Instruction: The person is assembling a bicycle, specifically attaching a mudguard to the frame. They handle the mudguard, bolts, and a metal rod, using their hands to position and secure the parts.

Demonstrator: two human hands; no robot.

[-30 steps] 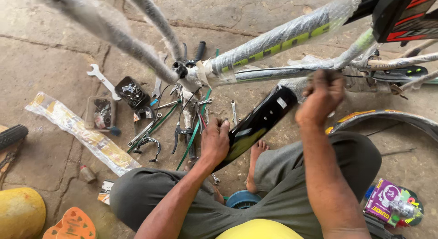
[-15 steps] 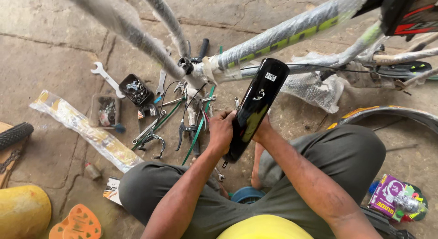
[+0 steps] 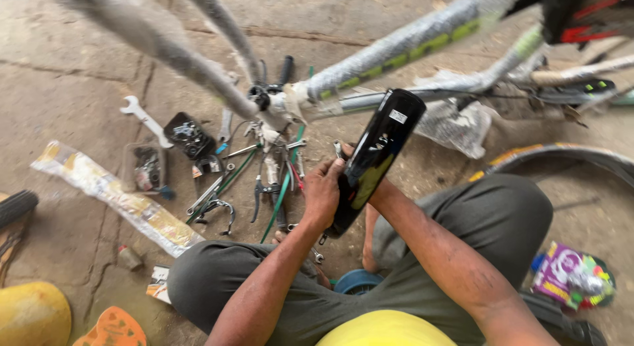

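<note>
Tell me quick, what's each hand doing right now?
Left hand: closed around the side of the black mudguard.
Right hand: behind the mudguard, hidden; its grip cannot be told.

The right hand (image 3: pixel 378 191) is mostly hidden behind the black guard (image 3: pixel 373 162). The bicycle frame (image 3: pixel 396 48) above the guard is blurred and cut off.

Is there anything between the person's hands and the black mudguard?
Nothing visible. The left hand grips the black mudguard directly, fingers on its edge. The right hand is hidden behind the mudguard, so its contact cannot be seen.
</note>
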